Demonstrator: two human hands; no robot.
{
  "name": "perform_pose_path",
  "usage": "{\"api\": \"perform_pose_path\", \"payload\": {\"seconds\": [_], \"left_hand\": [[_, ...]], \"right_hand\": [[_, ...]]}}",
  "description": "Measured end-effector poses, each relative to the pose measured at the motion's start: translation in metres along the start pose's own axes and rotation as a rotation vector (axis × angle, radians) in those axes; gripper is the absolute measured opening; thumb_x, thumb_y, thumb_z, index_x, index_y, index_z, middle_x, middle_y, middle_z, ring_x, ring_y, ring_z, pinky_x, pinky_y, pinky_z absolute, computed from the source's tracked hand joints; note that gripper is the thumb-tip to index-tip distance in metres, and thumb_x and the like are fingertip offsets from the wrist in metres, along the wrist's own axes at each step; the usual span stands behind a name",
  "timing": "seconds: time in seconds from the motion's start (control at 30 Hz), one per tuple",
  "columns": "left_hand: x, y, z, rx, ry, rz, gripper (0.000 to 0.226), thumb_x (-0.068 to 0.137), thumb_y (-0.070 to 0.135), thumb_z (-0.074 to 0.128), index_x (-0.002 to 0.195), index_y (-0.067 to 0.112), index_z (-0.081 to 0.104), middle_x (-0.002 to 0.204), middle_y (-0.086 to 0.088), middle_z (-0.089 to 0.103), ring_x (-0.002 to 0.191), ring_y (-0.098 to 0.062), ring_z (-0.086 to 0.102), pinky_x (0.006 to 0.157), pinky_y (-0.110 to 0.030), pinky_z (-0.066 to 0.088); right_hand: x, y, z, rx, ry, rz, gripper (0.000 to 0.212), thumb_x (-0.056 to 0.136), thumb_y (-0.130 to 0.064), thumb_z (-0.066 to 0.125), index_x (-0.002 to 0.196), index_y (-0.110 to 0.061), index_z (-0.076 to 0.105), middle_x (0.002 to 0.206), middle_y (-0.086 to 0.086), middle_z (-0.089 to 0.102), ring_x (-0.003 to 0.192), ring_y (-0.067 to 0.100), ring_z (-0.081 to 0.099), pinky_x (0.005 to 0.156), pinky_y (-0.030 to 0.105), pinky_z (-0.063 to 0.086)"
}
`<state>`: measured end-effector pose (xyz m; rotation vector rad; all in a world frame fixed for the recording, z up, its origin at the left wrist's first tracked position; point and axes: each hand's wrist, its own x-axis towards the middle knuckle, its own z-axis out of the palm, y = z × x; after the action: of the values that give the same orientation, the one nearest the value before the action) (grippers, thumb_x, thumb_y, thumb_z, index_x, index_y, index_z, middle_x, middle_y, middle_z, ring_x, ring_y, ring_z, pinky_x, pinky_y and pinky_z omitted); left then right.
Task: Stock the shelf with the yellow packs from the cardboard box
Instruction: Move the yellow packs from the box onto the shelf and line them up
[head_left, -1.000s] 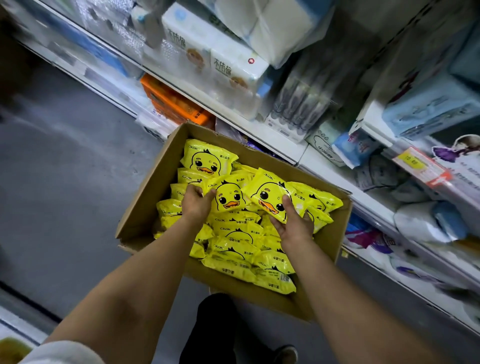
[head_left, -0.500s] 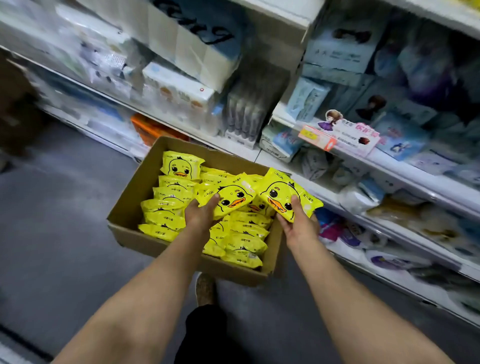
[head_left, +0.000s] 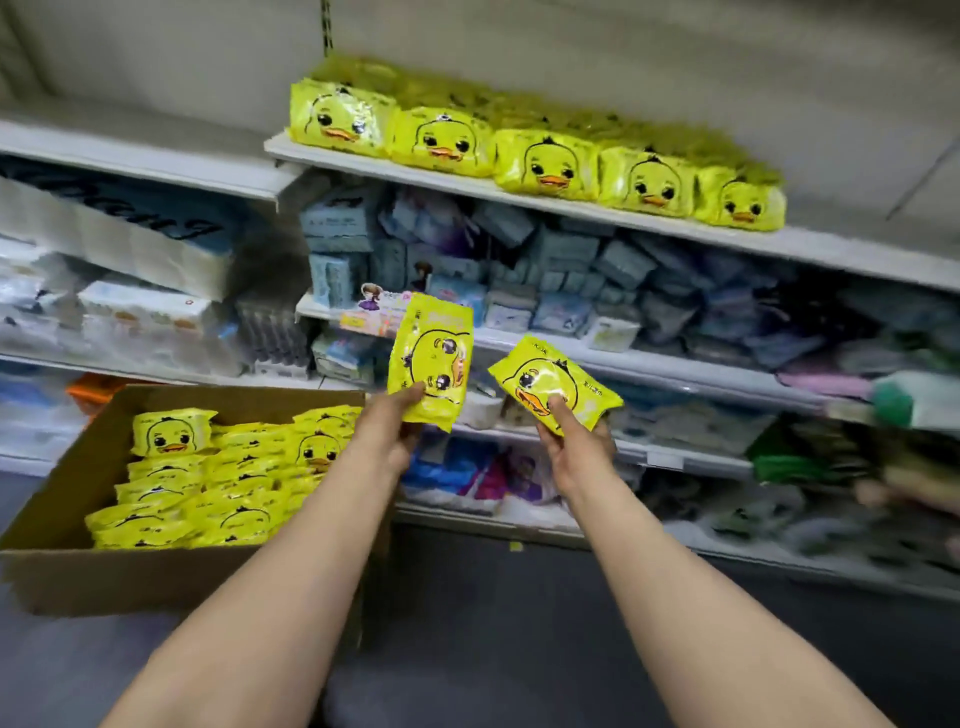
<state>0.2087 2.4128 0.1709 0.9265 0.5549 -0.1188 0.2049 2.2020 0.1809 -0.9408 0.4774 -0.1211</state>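
Shelf (head_left: 519, 200), top tier: row of yellow duck packs (head_left: 540, 163) already standing along its front edge; target for the load in hand.

Cardboard box (head_left: 78, 566), below and left of shelf: many packs remain inside, so stocking is judged well short of done.

Left-hand pack (head_left: 431, 361), below shelf: gripped at its lower corner by left hand (head_left: 387, 431); a second ago it was inside the box.

Right-hand pack (head_left: 553, 384), below shelf: clasped by right hand (head_left: 574, 444), likewise lifted clear.

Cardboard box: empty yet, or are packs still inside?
Not empty. The cardboard box still holds many yellow packs lying in rows and covering most of its visible floor.
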Motion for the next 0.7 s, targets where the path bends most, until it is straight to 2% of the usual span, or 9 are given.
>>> {"api": "perform_pose_path", "payload": {"seconds": [0.13,0.27,0.37,0.47,0.63,0.7], "left_hand": [[-0.034,-0.009,0.080,-0.042,-0.142,-0.015,0.007,0.089,0.007,0.064,0.093,0.013,0.065,0.075,0.000,0.073,0.063,-0.011,0.067,0.059,-0.022,0.057],[-0.058,-0.012,0.145,-0.004,-0.257,0.042,0.012,0.089,0.004,0.064,0.096,0.014,0.063,0.077,-0.001,0.073,0.063,-0.012,0.068,0.052,-0.022,0.056],[-0.065,-0.011,0.187,0.067,-0.329,0.080,0.014,0.089,0.002,0.063,0.092,0.015,0.061,0.075,0.001,0.073,0.071,-0.014,0.066,0.055,-0.023,0.057],[-0.060,-0.007,0.225,0.046,-0.414,0.079,0.015,0.089,0.002,0.064,0.097,0.015,0.063,0.077,0.001,0.074,0.068,-0.013,0.071,0.055,-0.025,0.058],[-0.036,-0.003,0.290,0.069,-0.498,0.110,0.016,0.089,0.013,0.068,0.104,0.014,0.065,0.091,-0.004,0.075,0.075,-0.017,0.073,0.064,-0.033,0.061],[-0.025,-0.001,0.317,0.137,-0.517,0.139,0.017,0.089,0.017,0.068,0.105,0.015,0.065,0.092,-0.004,0.075,0.078,-0.019,0.072,0.063,-0.033,0.060]], "right_hand": [[-0.003,-0.059,-0.035,0.077,0.010,-0.098,0.041,0.087,0.004,0.068,0.120,-0.018,0.058,0.105,0.001,0.069,0.091,0.018,0.067,0.059,0.026,0.059],[0.002,-0.109,-0.051,0.153,0.021,-0.175,0.047,0.087,0.003,0.069,0.130,-0.010,0.057,0.118,0.010,0.068,0.086,0.017,0.068,0.062,0.028,0.060],[0.012,-0.142,-0.058,0.214,-0.001,-0.250,0.038,0.087,0.005,0.068,0.119,-0.015,0.061,0.111,0.005,0.070,0.091,0.017,0.069,0.065,0.030,0.061],[0.023,-0.173,-0.062,0.262,0.019,-0.299,0.031,0.087,0.005,0.068,0.102,-0.022,0.063,0.101,0.000,0.071,0.086,0.015,0.069,0.066,0.031,0.061],[0.058,-0.220,-0.072,0.283,0.047,-0.387,0.033,0.084,0.005,0.071,0.105,-0.020,0.061,0.103,0.002,0.071,0.089,0.017,0.069,0.067,0.033,0.062],[0.075,-0.238,-0.077,0.289,0.055,-0.421,0.033,0.085,0.005,0.071,0.103,-0.021,0.062,0.104,0.002,0.071,0.090,0.017,0.070,0.075,0.037,0.061]]}}
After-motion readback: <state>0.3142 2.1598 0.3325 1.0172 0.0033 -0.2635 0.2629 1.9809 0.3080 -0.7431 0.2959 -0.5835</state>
